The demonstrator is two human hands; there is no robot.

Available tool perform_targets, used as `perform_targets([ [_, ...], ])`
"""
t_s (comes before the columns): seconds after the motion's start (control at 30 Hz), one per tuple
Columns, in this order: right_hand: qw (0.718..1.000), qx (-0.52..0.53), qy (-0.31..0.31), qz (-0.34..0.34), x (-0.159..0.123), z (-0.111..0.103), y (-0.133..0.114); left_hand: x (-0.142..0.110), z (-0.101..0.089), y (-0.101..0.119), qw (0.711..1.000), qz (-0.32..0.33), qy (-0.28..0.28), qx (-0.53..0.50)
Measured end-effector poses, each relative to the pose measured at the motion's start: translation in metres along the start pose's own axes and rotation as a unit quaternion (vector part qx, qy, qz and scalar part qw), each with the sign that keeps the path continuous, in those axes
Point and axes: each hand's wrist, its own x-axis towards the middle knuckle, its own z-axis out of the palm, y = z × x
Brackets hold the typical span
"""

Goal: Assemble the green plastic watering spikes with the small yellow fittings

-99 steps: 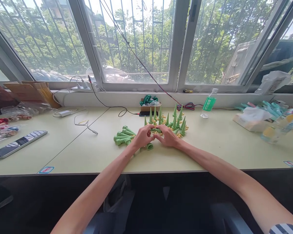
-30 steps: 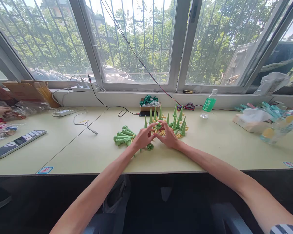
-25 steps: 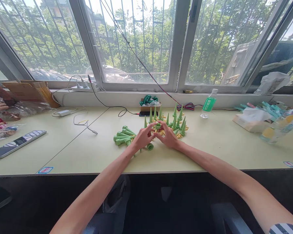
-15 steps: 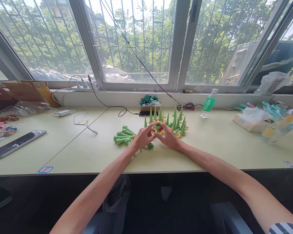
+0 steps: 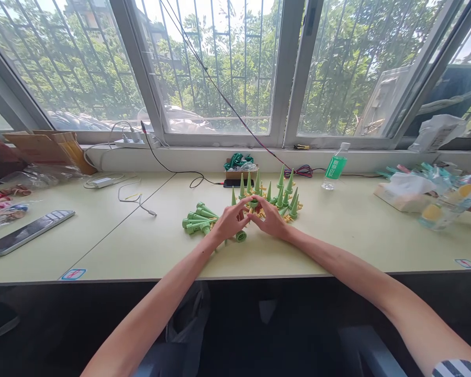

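Over the middle of the table, my left hand (image 5: 232, 220) and my right hand (image 5: 271, 217) meet at their fingertips. Between them they grip a green plastic watering spike (image 5: 254, 203); the fingers hide most of it. Just behind my right hand, several green watering spikes (image 5: 289, 184) stand point up, with small yellow valve pieces (image 5: 261, 213) among them. More green spikes (image 5: 197, 222) lie in a bunch to the left of my left hand. A loose green threaded cap (image 5: 240, 236) rests on the table below my hands.
A small box with green wrapping (image 5: 240, 163) and a dark phone (image 5: 235, 183) sit behind the spikes. To the right are a water bottle (image 5: 335, 167), a tissue pack (image 5: 402, 196) and a larger bottle (image 5: 451, 207). Cables (image 5: 137, 201) and another phone (image 5: 31, 230) lie left.
My hands stay almost still around the watering spike. At the far left edge another person's hand has gone from view, and part of a hand now shows at the far right edge.
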Motion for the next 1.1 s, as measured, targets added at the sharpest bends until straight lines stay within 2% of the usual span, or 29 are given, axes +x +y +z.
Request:
perform_targets([
  [1.1, 1.0, -0.012, -0.013, -0.023, 0.0059, -0.0041, -0.0062, 0.0011, 0.0027, -0.0006, 0.999, 0.028, 0.013, 0.012],
])
